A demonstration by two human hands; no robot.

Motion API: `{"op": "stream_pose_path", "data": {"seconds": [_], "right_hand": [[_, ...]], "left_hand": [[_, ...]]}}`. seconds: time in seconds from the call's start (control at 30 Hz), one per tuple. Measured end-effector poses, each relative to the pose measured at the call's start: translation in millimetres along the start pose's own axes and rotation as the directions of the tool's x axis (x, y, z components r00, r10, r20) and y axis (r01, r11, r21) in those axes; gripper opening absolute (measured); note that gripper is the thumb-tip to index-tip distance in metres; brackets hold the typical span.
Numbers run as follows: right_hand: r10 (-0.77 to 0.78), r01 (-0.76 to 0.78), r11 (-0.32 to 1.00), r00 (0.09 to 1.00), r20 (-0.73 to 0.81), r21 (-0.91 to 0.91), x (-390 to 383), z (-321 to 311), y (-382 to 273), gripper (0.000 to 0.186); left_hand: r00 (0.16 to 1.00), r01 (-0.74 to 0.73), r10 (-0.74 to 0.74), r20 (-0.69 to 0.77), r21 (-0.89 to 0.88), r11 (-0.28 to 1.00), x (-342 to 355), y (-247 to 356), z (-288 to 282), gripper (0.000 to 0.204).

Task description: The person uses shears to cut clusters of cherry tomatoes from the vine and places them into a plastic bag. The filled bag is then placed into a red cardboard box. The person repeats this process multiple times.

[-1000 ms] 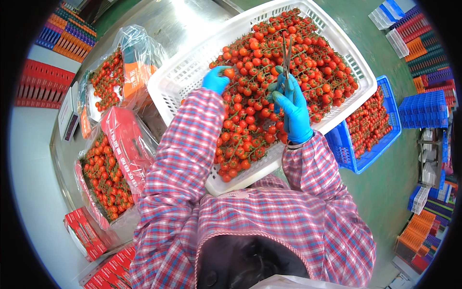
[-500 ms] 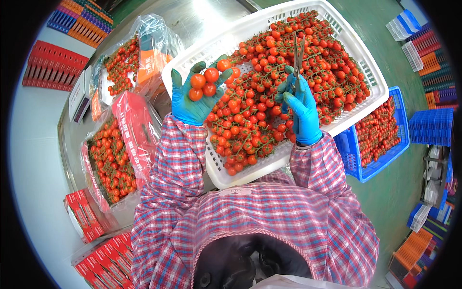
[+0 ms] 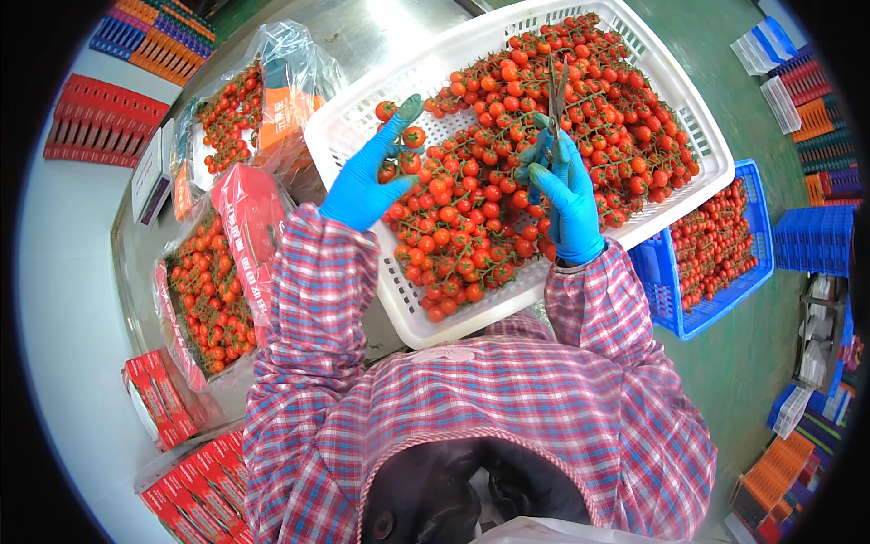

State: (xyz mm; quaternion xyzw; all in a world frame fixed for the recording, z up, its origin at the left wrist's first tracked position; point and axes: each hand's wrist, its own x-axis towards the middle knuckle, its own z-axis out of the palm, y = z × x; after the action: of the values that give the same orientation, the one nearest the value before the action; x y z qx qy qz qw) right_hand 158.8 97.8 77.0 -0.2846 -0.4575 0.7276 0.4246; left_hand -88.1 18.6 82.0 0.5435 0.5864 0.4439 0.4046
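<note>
Sprig: a few red tomatoes [image 3: 412, 137] in my left hand [image 3: 365, 186], raised over the left end of the white basket [image 3: 467, 319].
Left grip: fingers and thumb curved around the sprig, moderately spread; the exact pinch on the stem is hidden.
Sprig's line: fruit strung roughly away from me, showing past my thumb and forefinger; the stem is mostly covered, so I can't tell its full axis.
Scissors [image 3: 556, 116]: well to the right of the sprig, across the heap [image 3: 616, 136]; blades point away from me, not toward the sprig, with a narrow gap between the tips.
Right grip: my right hand [image 3: 566, 199] is closed around the scissor handles, above the heap.
White basket: long side slanting from near left to far right; vine tomatoes pile through most of it, with bare mesh at the far left.
Blue basket [image 3: 666, 281]: beyond my right hand, lower right of the white one, filled with smaller-looking tomatoes.
Bagged boxes: front box [image 3: 245, 222] and rear box [image 3: 290, 113], both on my left, nearer my left hand, each with tomatoes inside.
Red cartons [image 3: 161, 399]: at lower left, near the front box.
</note>
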Motion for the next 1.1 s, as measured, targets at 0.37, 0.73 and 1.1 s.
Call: {"op": "stream_pose_path", "data": {"seconds": [0.37, 0.73, 1.1], "right_hand": [[0.0, 0.0, 1.0, 1.0, 0.007, 0.027, 1.8, -0.3, 2.7, 0.061], [0.014, -0.013, 1.0, 1.0, -0.008, 0.014, 1.1, 0.2, 3.9, 0.065], [0.012, -0.012, 1.0, 0.997, 0.082, -0.004, -0.3, 1.8, 9.8, 0.067]], "left_hand": [[0.993, -0.009, -0.075, 0.093, 0.684, 0.729, 110.1, -98.6, 54.1, 0.051], [0.894, 0.412, -0.402, 0.197, -0.715, 0.565, 70.6, -72.2, -0.7, 0.053], [0.97, 0.242, -0.021, 0.242, -0.952, 0.186, 9.6, 2.9, 10.3, 0.08]]}}
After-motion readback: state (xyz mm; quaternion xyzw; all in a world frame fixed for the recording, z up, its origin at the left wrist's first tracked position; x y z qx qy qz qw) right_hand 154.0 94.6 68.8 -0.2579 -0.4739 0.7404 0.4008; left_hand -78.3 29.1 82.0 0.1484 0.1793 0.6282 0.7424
